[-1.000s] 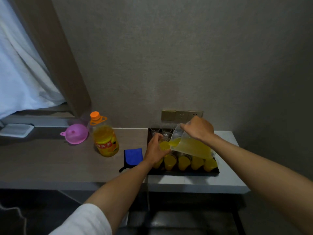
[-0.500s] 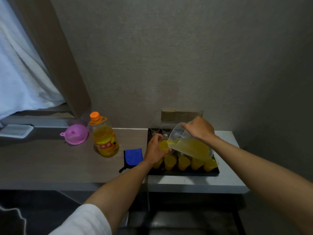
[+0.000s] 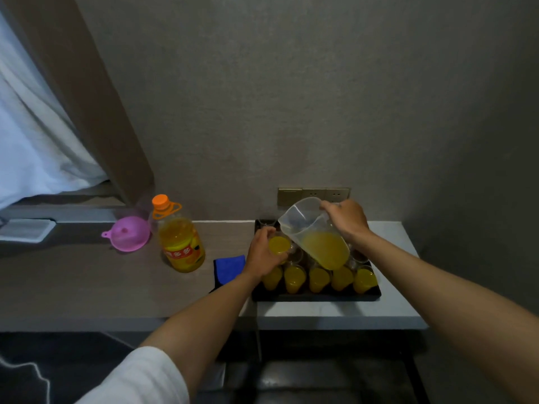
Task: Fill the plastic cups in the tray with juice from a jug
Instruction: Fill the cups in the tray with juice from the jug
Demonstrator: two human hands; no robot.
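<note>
- Our left hand (image 3: 264,252) is curled round a plastic cup (image 3: 279,245) full of orange juice, lifted above the left end of the black tray (image 3: 318,295).
- Our right hand (image 3: 345,218) grips the clear jug (image 3: 313,231) by its far side; the jug tilts with its spout just beside the held cup, juice pooled in its lower part.
- Below both hands, a row of five filled cups (image 3: 294,278) lines the tray's near edge; behind them, under the jug, stand clear cups we cannot read well.
- Left of our left hand on the counter (image 3: 87,287) lie a blue cloth (image 3: 229,268), a juice bottle (image 3: 180,243) with an orange cap, and a pink funnel (image 3: 128,233).
</note>
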